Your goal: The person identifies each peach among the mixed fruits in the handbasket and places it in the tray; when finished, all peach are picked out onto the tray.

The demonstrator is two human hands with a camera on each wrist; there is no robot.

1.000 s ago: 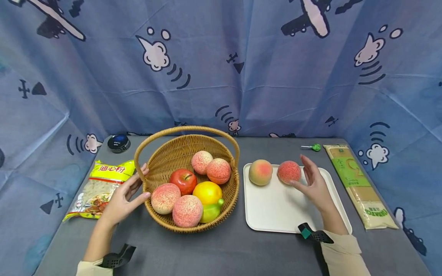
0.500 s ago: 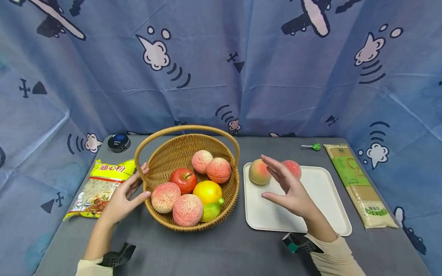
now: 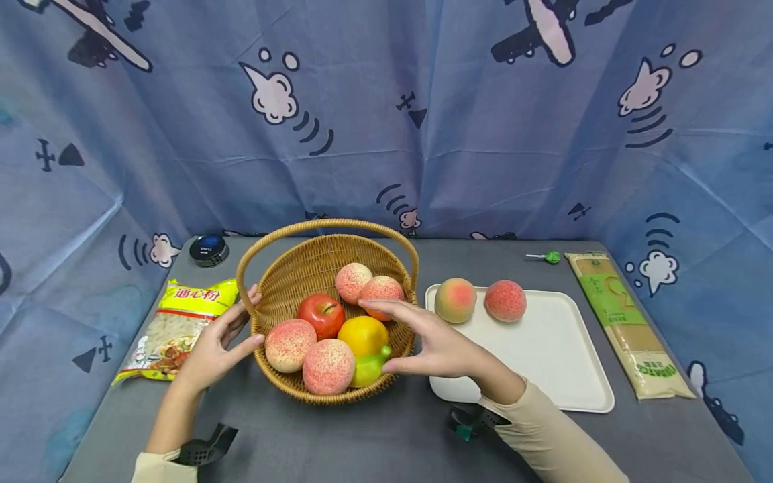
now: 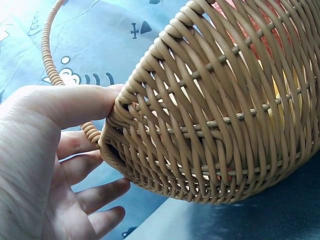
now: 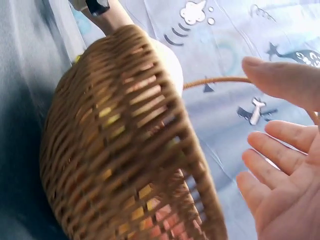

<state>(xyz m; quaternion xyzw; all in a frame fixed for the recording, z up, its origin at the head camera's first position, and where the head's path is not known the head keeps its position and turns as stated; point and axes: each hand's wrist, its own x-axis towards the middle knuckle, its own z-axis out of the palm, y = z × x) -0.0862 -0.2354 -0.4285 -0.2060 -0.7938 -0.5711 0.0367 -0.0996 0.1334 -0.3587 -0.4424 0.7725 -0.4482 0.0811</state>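
Note:
My left hand [image 3: 208,352] holds the wicker basket [image 4: 200,115] at its left side, thumb on the rim and fingertips by the handle's foot. In the basket lie a red apple [image 3: 321,316], a yellow fruit [image 3: 363,335], a yellow-green fruit [image 3: 367,369] and several peaches, one of them a large pink peach [image 3: 328,367]. Over the basket's right rim hovers my right hand [image 3: 443,345], thumb and fingers spread, with nothing between them; it partly covers a peach [image 3: 382,290] at the back right. In the right wrist view its palm and fingers stand apart from the blurred weave.
A white tray [image 3: 531,362] right of the basket bears two peaches, one yellowish [image 3: 455,300] and one red [image 3: 505,300]. Farther right lies a noodle packet [image 3: 628,322], with a green lollipop [image 3: 551,257] behind. At left are a pasta bag [image 3: 181,322] and a dark tin [image 3: 208,250].
My right hand has moved left from beside the red peach on the tray, across the tray, to the basket's right rim. The left hand and the basket stay in place.

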